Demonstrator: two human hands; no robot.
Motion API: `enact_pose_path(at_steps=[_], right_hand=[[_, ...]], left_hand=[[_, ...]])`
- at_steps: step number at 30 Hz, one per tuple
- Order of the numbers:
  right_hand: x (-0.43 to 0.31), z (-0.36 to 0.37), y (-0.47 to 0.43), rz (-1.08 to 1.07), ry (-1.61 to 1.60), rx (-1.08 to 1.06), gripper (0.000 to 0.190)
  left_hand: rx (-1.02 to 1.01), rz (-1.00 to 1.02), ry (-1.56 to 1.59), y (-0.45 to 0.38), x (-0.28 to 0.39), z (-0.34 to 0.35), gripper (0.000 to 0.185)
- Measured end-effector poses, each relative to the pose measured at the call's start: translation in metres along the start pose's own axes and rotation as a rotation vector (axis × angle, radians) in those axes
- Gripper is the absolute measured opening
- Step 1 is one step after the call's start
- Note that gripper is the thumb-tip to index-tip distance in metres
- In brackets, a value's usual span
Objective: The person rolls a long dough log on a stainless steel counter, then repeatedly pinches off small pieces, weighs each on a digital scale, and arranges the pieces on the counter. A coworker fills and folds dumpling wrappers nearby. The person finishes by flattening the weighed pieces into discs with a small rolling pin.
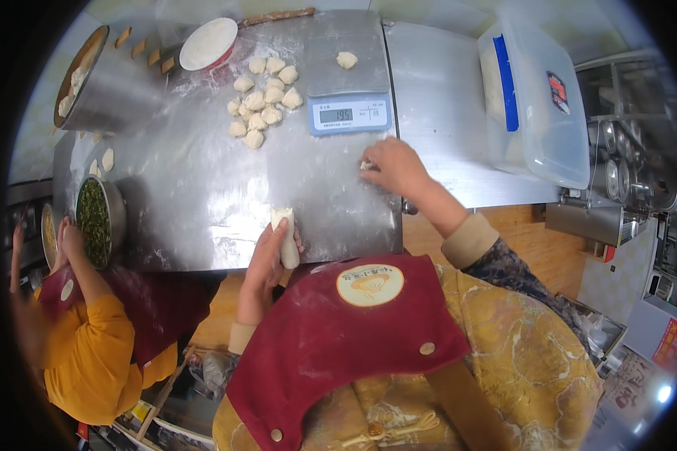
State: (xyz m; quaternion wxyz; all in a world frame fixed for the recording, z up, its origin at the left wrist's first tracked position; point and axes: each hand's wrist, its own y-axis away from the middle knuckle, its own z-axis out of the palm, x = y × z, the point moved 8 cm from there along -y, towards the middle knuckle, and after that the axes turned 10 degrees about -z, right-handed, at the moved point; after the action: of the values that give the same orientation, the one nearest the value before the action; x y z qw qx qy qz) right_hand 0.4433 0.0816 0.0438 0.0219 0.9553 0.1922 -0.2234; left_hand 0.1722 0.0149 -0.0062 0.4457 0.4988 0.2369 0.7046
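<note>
My left hand [266,253] is wrapped around a smooth roll of white dough [288,245], held upright near the front edge of the steel table. Over the table's right side, the curled fingers of my right hand [395,167] pinch a small scrap of dough [366,166], mostly covered by the fingers. Just beyond that hand stands a blue digital kitchen scale [350,115] with a lit display. One dough lump [347,60] rests on its metal pan. Left of the scale, several similar dough pieces [254,101] lie grouped together.
A flour bowl [209,44] and a wooden rolling pin [276,17] lie at the back. Leftward are a large steel pot [118,84] and a bowl of chopped greens [94,222], beside a co-worker's hands [70,239]. A translucent plastic bin [541,107] stands right.
</note>
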Motion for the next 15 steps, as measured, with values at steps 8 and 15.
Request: enact_pose_path(at_steps=[8,15], right_hand=[[0.024,-0.027,-0.034,0.295,-0.633,0.106,0.022],[0.131,-0.066,-0.143,0.474,-0.775,0.347,0.027]], left_hand=[[-0.017,-0.036,0.007,-0.010,0.008,0.014,0.031],[-0.019,-0.086,0.028,-0.019,-0.002,0.020,0.033]])
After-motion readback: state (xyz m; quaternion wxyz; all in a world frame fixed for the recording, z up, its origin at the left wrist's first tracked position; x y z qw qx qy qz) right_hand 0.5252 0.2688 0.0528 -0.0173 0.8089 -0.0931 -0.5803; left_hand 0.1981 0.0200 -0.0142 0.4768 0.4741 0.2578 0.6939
